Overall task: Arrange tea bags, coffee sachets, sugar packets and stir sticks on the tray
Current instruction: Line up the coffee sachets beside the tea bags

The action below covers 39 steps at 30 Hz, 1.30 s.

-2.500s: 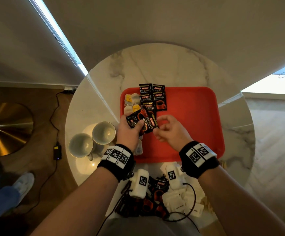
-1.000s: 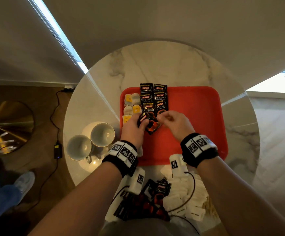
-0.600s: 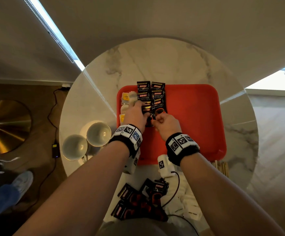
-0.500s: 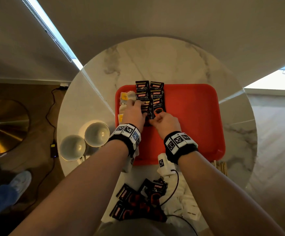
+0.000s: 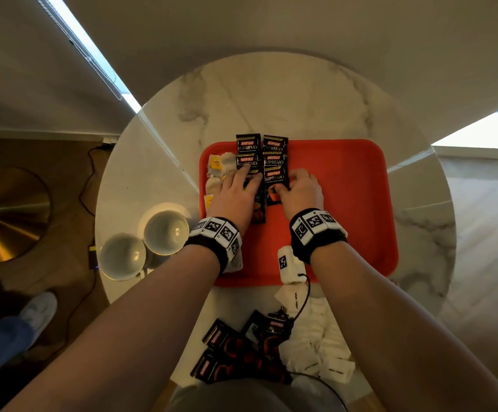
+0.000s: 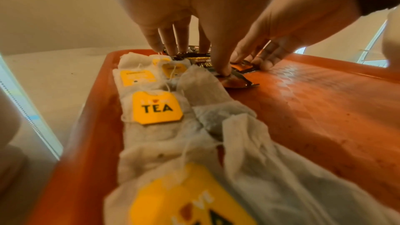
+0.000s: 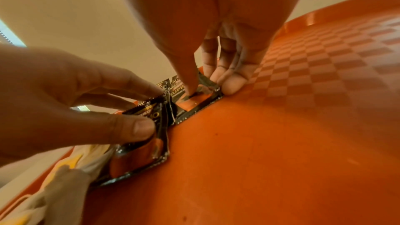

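A: Both hands are down on the coffee sachets [image 5: 276, 162] near the tray's [image 5: 345, 209] far-left corner. Left hand [image 5: 236, 197]: thumb and fingertips pinch the nearest sachet of the left column [image 7: 149, 126]. Right hand [image 5: 299, 190]: thumb on top, fingers curled against the right edge of the nearest sachet of the right column [image 7: 194, 102], so it holds that one.

B: How to finish the placing well?

A: I'd slide each sachet flat until its far end laps under or over the one before it, keep the two columns just touching, then let go straight upward so nothing drags.

B: What's in the way?

A: The tea bags [image 6: 155, 107] lie right beside the left column along the tray's left edge; their strings and tags could snag the left fingers. Off the tray, at the desk's [image 5: 286, 93] near edge, wait more coffee sachets [image 5: 236, 352] and white sugar packets [image 5: 319, 346]. Two cups [image 5: 146, 248] stand at the desk's left edge. Stir sticks I can't make out.
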### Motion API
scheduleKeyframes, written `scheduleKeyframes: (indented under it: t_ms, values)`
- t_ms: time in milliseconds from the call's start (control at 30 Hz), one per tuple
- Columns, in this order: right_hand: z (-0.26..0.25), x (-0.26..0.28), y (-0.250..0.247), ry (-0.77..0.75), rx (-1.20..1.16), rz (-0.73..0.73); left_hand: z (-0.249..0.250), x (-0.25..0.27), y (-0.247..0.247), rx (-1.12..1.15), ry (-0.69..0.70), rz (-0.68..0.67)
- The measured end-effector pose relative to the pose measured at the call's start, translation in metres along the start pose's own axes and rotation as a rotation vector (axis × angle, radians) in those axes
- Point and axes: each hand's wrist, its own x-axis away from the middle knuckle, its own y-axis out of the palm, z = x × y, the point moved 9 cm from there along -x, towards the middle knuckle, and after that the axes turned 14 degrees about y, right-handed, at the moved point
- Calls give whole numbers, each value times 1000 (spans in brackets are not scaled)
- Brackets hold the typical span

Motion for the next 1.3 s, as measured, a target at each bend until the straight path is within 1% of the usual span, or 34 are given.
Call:
scheduleKeyframes:
  t_ms: [100, 200, 267, 333, 400, 467, 600, 700, 767, 833, 900, 1033, 1133, 1200, 1300]
  values:
    - [0, 0, -2, 5, -4, 3, 3, -1, -3, 20, 19, -11]
    - [0, 6, -10, -5, 35, 4, 12, 4, -17, 38, 35, 43]
    - [4, 21, -18, -39, 30, -6, 25, 16, -25, 67, 76, 95]
    - [11, 46, -22, -91, 9, -58, 41, 34, -30, 108, 113, 110]
    - [23, 79, -18, -128, 35, -161, 57, 60, -26, 174, 139, 30]
    - [41, 114, -9, -143, 86, -287, 68, 92, -14, 204, 168, -108]
    - [86, 171, 14, -188, 246, -503, 65, 160, 17, 178, 168, -325]
    - [105, 200, 30, -333, 497, -557, 49, 206, 42, 104, 73, -507]
    - [112, 212, 38, -439, 652, -535, 39, 229, 52, 79, -9, -562]
    - [113, 220, 45, -532, 757, -484, 38, 241, 58, 76, -44, -559]
    - [112, 225, 52, -603, 841, -431, 40, 245, 63, 73, -44, -534]
    - [104, 227, 56, -636, 891, -380, 35, 247, 69, 151, -102, -452]
    - [97, 223, 53, -614, 875, -375, 28, 246, 71, 204, -107, -397]
    - [94, 220, 49, -576, 815, -408, 23, 244, 69, 242, -107, -363]
    - [91, 215, 40, -455, 601, -513, 18, 242, 66, 334, -119, -316]
